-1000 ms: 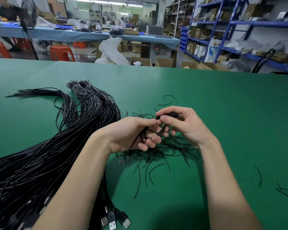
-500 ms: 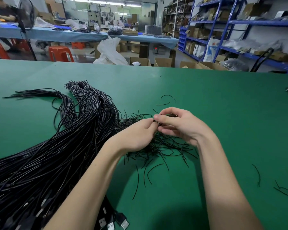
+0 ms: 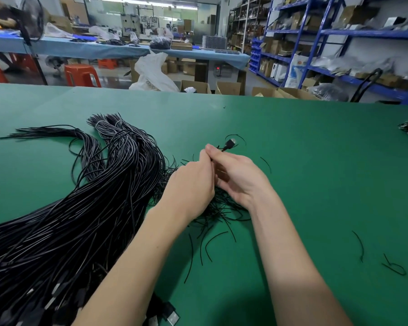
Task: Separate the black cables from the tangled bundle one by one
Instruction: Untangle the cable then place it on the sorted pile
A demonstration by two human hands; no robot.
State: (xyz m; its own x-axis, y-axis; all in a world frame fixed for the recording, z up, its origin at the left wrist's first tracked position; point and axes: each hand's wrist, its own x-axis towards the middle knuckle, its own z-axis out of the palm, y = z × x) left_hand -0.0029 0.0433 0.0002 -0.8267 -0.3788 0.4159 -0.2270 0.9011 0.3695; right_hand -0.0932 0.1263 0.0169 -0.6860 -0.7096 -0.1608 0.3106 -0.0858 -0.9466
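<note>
Over green table (image 3: 292,149), both hands, left (image 3: 191,184) and right (image 3: 238,177), pinch one black cable (image 3: 229,145).

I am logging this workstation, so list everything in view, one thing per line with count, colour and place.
cable bundle: one large mass, black, left side of the table, running from the near left edge to the far middle
USB plugs: several, black with silver tips, near edge at the bundle's end
short cable pieces: many, black, heaped under the hands
stray pieces: a few, black, right side of the table
held cable: one, black, its plug end sticking out past the fingertips
table: one, green top
stools: several, orange, on the floor beyond the table
shelving: blue racks with boxes, far right
left hand: pinches the held cable
right hand: pinches the held cable
</note>
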